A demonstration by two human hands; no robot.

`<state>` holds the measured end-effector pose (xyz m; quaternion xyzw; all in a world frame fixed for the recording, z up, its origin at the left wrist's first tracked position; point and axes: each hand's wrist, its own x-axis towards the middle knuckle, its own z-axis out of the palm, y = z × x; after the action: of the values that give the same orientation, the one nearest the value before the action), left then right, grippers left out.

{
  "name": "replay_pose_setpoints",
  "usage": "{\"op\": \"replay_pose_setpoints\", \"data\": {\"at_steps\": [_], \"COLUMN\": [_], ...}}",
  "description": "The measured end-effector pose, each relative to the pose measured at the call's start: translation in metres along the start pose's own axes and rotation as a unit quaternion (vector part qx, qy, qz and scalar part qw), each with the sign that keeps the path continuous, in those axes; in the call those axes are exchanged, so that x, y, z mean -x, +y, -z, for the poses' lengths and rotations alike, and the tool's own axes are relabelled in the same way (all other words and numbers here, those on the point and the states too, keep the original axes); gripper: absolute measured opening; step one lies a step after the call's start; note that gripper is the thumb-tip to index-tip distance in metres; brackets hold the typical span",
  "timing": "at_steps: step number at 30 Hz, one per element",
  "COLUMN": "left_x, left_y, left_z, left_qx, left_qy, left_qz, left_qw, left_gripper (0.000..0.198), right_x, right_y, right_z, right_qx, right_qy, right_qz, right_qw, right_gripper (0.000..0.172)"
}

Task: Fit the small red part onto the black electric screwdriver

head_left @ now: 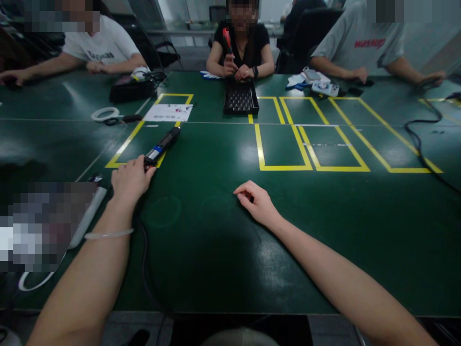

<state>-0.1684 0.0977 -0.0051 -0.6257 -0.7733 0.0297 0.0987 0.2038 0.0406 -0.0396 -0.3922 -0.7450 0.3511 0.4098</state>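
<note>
My left hand [132, 179] is wrapped round the rear end of a black, corded electric screwdriver [162, 146] with a blue and silver label. The tool lies slanted on the green table, its tip pointing away to the right, beside a yellow-taped outline. A pale bangle circles my left wrist. My right hand [255, 201] rests on the table right of the middle, fingers curled together with thumb near the index finger; nothing shows in it. A black cable runs down from near my left hand to the table's near edge.
Across the table [201, 240], a person holds a red-tipped tool [226, 41] over a black tray [241, 98]. Two others sit either side. A paper [169, 112], white roll [104, 114], black case [131, 90] and phone [324, 88] lie farther back. Yellow-taped outlines mark the right.
</note>
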Motion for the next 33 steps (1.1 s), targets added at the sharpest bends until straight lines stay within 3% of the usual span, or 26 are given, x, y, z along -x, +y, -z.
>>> {"op": "replay_pose_setpoints", "data": {"at_steps": [5, 9, 17, 26, 33], "left_x": [0.0004, 0.0012, 0.0040, 0.0031, 0.0039], "left_y": [-0.0040, -0.0013, 0.0015, -0.0011, -0.0017], "left_z": [-0.0048, -0.0021, 0.0034, -0.0006, 0.0016], "left_qx": [0.052, 0.083, 0.079, 0.094, 0.205], "left_qy": [0.072, 0.044, 0.026, 0.050, 0.094], "left_qz": [0.015, 0.054, 0.054, 0.050, 0.061], "left_qw": [0.996, 0.994, 0.995, 0.993, 0.972], "left_gripper": [0.052, 0.046, 0.039, 0.033, 0.041], "right_x": [0.0000, -0.0002, -0.0006, -0.0003, -0.0008], "right_y": [0.0001, 0.0006, 0.0000, 0.0003, 0.0005], "right_z": [0.0003, -0.0002, 0.0003, 0.0004, 0.0001], "right_qx": [0.000, 0.003, 0.006, 0.010, 0.009], "right_qy": [-0.002, -0.004, -0.012, -0.018, -0.021], "right_qz": [0.001, 0.002, -0.001, -0.009, -0.008], "right_qw": [1.000, 1.000, 1.000, 1.000, 1.000], "right_gripper": [0.012, 0.012, 0.012, 0.012, 0.012]}}
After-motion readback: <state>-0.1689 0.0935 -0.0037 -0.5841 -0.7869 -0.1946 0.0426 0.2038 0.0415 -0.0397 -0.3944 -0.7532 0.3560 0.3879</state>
